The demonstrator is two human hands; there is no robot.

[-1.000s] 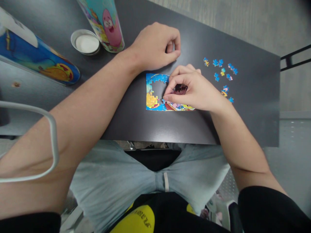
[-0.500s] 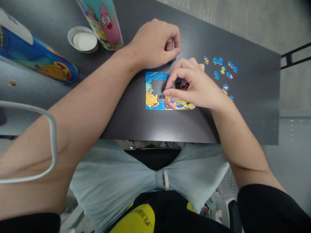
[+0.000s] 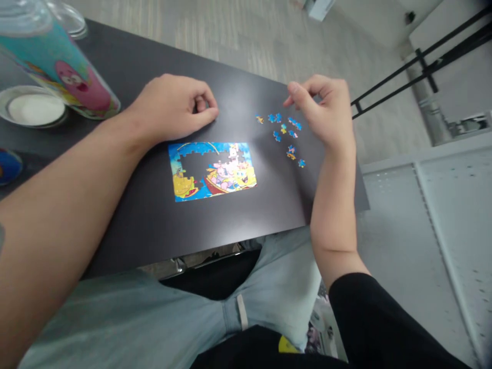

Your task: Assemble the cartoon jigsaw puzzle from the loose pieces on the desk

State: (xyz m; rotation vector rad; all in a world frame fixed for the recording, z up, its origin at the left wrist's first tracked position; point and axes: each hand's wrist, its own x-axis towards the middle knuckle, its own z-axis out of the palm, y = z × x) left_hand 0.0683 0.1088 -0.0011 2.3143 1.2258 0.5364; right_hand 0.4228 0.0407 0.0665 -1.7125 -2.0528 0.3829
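A partly assembled cartoon jigsaw puzzle (image 3: 230, 177) lies on the dark table, with a gap in its left and middle part. My left hand (image 3: 179, 107) rests on the table just beyond the puzzle, fingers curled in and no object visible in them. Above the table's far right side, my right hand (image 3: 325, 105) is raised, thumb and bent fingers slightly apart; nothing shows between them. Beside and below it are several loose puzzle pieces (image 3: 283, 128), mostly blue, some with yellow or pink.
At the upper left stands a cartoon-printed canister (image 3: 82, 84), near a round lid with a white inside (image 3: 36, 109). A clear lid (image 3: 71, 21) is behind it. Another blue printed container (image 3: 8, 166) shows at the left edge. Black metal bars (image 3: 403, 84) stand beyond the table's right end.
My right hand has left the puzzle and moved right, up over the loose pieces, its pinch loosened. My left hand stays curled on the table. The view has shifted to the right.
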